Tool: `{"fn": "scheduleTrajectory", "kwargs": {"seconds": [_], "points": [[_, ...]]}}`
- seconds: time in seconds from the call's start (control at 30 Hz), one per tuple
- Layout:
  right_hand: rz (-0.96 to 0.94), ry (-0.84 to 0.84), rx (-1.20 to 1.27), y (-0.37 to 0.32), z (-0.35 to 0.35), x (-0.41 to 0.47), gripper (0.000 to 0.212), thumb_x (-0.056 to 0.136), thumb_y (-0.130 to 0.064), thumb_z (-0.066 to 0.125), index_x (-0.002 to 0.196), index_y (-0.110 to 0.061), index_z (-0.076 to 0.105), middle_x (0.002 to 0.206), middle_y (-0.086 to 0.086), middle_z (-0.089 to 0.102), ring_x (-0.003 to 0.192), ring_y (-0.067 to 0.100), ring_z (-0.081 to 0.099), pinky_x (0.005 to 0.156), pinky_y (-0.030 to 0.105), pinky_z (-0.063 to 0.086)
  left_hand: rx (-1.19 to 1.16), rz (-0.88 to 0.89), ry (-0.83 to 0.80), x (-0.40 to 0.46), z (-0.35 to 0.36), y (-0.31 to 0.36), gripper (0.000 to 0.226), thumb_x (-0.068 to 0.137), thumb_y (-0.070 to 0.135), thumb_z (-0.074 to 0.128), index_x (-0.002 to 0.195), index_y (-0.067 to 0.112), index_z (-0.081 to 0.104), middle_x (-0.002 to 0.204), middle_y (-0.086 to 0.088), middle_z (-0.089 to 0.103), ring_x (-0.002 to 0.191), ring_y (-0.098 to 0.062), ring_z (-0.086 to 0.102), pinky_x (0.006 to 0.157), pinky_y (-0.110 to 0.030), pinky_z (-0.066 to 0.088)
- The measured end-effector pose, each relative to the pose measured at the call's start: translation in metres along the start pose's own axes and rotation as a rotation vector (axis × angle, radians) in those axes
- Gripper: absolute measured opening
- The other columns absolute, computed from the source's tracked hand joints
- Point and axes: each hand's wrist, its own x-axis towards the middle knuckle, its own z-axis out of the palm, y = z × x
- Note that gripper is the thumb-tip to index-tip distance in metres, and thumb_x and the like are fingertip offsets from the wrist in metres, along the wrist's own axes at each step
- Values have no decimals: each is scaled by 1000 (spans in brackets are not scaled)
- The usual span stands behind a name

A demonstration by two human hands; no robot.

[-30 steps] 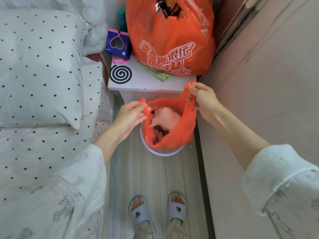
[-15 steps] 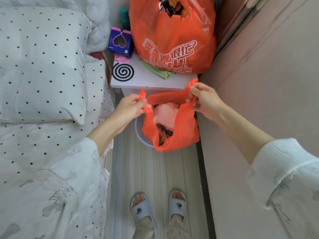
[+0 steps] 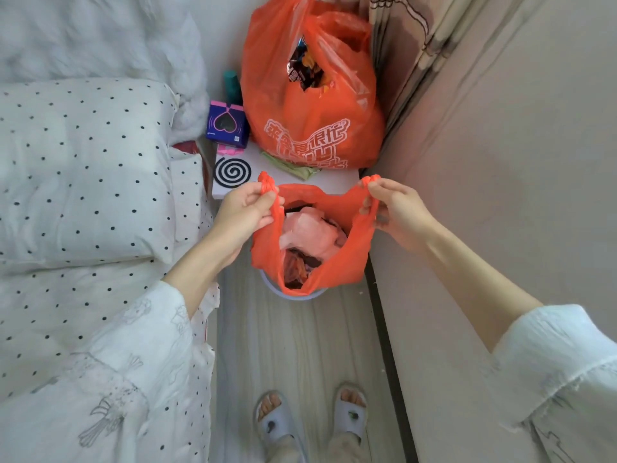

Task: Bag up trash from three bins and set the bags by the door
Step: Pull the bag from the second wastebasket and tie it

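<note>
An orange trash bag (image 3: 344,262) hangs open over a small white bin (image 3: 293,294), whose rim shows only below the bag. Pink paper and dark wrappers fill the bag. My left hand (image 3: 245,215) grips the bag's left handle, and my right hand (image 3: 397,212) grips the right handle. Both handles are pulled apart and up. A larger orange bag (image 3: 310,105) with white lettering stands stuffed on the white bedside table (image 3: 337,183) behind.
A bed with a dotted pillow (image 3: 83,168) fills the left. A purple box (image 3: 228,123) and a spiral coil (image 3: 232,172) lie on the table. A beige wall (image 3: 500,162) runs along the right. My slippered feet (image 3: 310,419) stand on a narrow strip of wood floor.
Both hands have lifted the orange bag by its handles, raising it mostly out of the white bin. The handles are stretched wider apart.
</note>
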Motion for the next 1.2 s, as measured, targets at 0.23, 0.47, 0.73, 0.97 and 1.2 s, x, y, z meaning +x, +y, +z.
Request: {"fn": "scheduleTrajectory", "kwargs": {"seconds": [0.23,0.47,0.73,0.97,1.2], "points": [[-55,-95,-31,-14,-18,-65,19,88,-19,57,69,-19,59,64,-2,54,61,13,52,57,24,39,130,167,70,-52,23,30,16,91,17,50,80,22,60,76,1,63,75,-11,61,85,-36,52],[-63,-143,-186,28,-37,-122,38,83,2,57,117,-15,60,73,1,60,70,16,53,63,28,42,187,110,134,-120,53,-9,12,87,16,57,78,24,57,75,1,62,80,-21,61,96,-49,47],[-56,-80,-387,148,-42,-121,11,76,-11,67,80,-21,66,96,11,72,94,24,65,90,45,51,259,-96,133,-162,74,-129,19,87,11,55,70,19,58,76,-4,64,85,-24,60,94,-52,48],[-55,40,-237,280,-28,-88,18,86,-18,62,68,-20,63,76,1,64,73,11,54,71,29,43,408,-17,154,-136,72,-265,24,82,19,60,74,-3,63,80,-9,54,81,-16,48,73,-28,36],[-173,29,-71,380,-10,-43,17,86,-11,57,71,-16,61,105,4,67,83,3,58,80,20,44,181,199,180,-99,72,-377,29,81,2,60,77,28,48,85,11,54,84,6,53,89,-25,36]]}}
